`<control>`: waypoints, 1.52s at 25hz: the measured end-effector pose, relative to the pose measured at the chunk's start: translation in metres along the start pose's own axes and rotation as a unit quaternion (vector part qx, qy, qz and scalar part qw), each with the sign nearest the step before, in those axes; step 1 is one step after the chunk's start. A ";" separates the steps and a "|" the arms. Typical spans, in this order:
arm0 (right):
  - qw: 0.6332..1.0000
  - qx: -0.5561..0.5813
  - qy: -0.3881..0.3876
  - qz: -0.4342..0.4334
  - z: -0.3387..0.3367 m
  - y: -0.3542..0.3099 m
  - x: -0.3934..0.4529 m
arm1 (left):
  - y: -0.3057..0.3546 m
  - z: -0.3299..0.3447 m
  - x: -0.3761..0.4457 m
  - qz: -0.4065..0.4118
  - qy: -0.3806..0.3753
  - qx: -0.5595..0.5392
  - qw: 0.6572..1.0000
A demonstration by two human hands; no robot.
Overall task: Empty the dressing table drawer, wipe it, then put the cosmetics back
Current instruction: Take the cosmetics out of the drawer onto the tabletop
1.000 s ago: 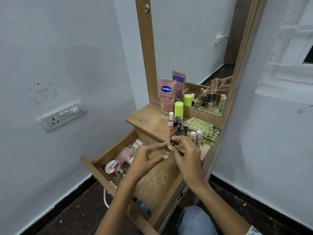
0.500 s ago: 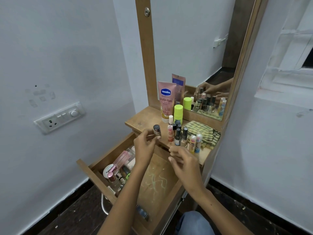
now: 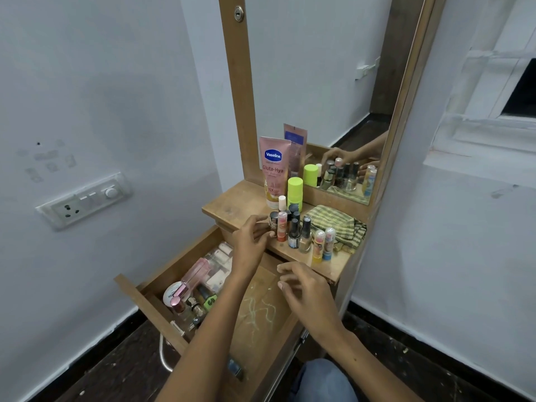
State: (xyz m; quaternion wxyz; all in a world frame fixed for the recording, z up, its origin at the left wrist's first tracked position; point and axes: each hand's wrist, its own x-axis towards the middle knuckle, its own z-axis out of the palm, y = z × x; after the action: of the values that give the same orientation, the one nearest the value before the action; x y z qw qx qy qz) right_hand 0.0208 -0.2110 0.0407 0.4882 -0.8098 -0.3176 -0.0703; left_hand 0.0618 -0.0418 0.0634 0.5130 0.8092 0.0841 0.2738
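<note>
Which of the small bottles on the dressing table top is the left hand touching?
The dark-capped bottle at the group's left edge, beside the pink tube; left hand holds only it.

The light is soft and even, shadows are weak, and the wide lens bends the edges.

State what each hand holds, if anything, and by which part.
The left hand pinches a small dark-capped bottle by its lower body, at the tabletop. The right hand holds nothing.
</note>
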 end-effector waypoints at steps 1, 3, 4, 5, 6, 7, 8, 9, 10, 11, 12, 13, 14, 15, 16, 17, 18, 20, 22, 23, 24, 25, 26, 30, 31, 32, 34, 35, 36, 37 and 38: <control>1.000 -0.003 -0.007 -0.002 0.001 0.000 -0.001 | 0.001 -0.004 -0.003 0.000 -0.005 0.009 1.000; 1.000 -0.010 -0.021 -0.004 0.005 0.001 -0.003 | 0.004 -0.020 -0.010 0.015 -0.009 0.051 0.999; 0.999 -0.014 -0.032 -0.003 0.009 0.002 -0.003 | 0.006 -0.032 -0.015 0.030 -0.009 0.078 0.996; 0.999 -0.018 -0.049 -0.005 0.012 0.002 -0.003 | 0.007 -0.046 -0.021 0.047 -0.010 0.106 0.993; 0.997 -0.023 -0.075 -0.012 0.018 0.001 -0.004 | 0.008 -0.063 -0.028 0.058 -0.014 0.130 0.990; 0.994 -0.028 -0.107 -0.027 0.024 -0.001 -0.004 | 0.011 -0.079 -0.036 0.064 -0.020 0.147 0.987; 0.988 -0.032 -0.144 -0.042 0.033 -0.003 -0.004 | 0.011 -0.095 -0.045 0.060 -0.028 0.157 0.985; 0.981 -0.035 -0.180 -0.060 0.042 -0.007 -0.006 | 0.012 -0.110 -0.055 0.054 -0.035 0.169 0.984; 0.974 -0.038 -0.210 -0.076 0.054 -0.010 -0.007 | 0.012 -0.124 -0.065 0.049 -0.037 0.185 0.981; 0.968 -0.039 -0.233 -0.091 0.068 -0.014 -0.009 | 0.012 -0.137 -0.075 0.045 -0.037 0.205 0.977; 0.962 -0.041 -0.249 -0.101 0.081 -0.018 -0.009 | 0.012 -0.147 -0.085 0.042 -0.036 0.219 0.974; 0.958 -0.044 -0.263 -0.107 0.094 -0.022 -0.009 | 0.011 -0.156 -0.093 0.035 -0.035 0.226 0.973; 0.955 -0.044 -0.273 -0.106 0.105 -0.027 -0.008 | 0.010 -0.162 -0.101 0.028 -0.035 0.224 0.974; 0.954 -0.039 -0.279 -0.098 0.115 -0.030 -0.006 | 0.009 -0.166 -0.107 0.019 -0.036 0.220 0.975; 0.956 -0.031 -0.281 -0.084 0.123 -0.032 -0.004 | 0.008 -0.169 -0.113 0.014 -0.036 0.218 0.975; 0.958 -0.027 -0.275 -0.072 0.130 -0.033 -0.001 | 0.006 -0.170 -0.118 0.012 -0.036 0.218 0.975; 0.962 -0.034 -0.265 -0.063 0.135 -0.033 0.001 | 0.004 -0.170 -0.123 0.008 -0.037 0.218 0.975; 0.966 -0.057 -0.244 -0.061 0.143 -0.033 0.005 | 0.002 -0.168 -0.131 -0.009 -0.036 0.212 0.977; 0.967 -0.087 -0.232 -0.058 0.143 -0.034 0.007 | 0.000 -0.167 -0.137 -0.025 -0.028 0.194 0.980; 0.970 -0.086 -0.223 -0.045 0.139 -0.035 0.009 | 0.000 -0.166 -0.139 -0.029 -0.023 0.190 0.981; 0.976 -0.066 -0.206 -0.022 0.132 -0.037 0.012 | 0.000 -0.164 -0.140 -0.030 -0.017 0.189 0.981; 0.983 -0.031 -0.183 0.004 0.124 -0.040 0.016 | 0.000 -0.162 -0.141 -0.032 -0.013 0.189 0.981; 0.987 0.013 -0.160 0.026 0.114 -0.044 0.020 | 0.001 -0.158 -0.142 -0.034 -0.010 0.187 0.982; 0.980 0.157 -0.117 0.041 0.081 -0.071 0.033 | 0.007 -0.142 -0.138 -0.035 -0.002 0.155 0.987; 0.977 0.175 -0.116 0.035 0.076 -0.078 0.034 | 0.010 -0.139 -0.137 -0.022 0.013 0.144 0.989; 0.975 0.189 -0.114 0.029 0.073 -0.084 0.033 | 0.013 -0.136 -0.136 -0.008 0.032 0.137 0.990; 0.971 0.208 -0.111 0.027 0.067 -0.089 0.030 | 0.016 -0.133 -0.135 0.008 0.067 0.134 0.989; 0.970 0.213 -0.107 0.037 0.066 -0.087 0.028 | 0.016 -0.132 -0.134 0.006 0.079 0.132 0.988; 0.971 0.208 -0.105 0.054 0.066 -0.083 0.026 | 0.016 -0.132 -0.134 -0.001 0.088 0.129 0.988; 0.973 0.185 -0.114 0.078 0.069 -0.076 0.025 | 0.015 -0.132 -0.134 -0.009 0.096 0.127 0.987; 0.975 0.137 -0.144 0.104 0.073 -0.067 0.022 | 0.014 -0.132 -0.135 -0.014 0.103 0.123 0.987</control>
State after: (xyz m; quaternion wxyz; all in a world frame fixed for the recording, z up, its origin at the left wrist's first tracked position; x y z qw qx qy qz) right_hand -0.0148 -0.1191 0.0626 0.5480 -0.7657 -0.3052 0.1420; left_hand -0.1225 -0.0013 0.0703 0.4022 0.8322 0.1808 0.3361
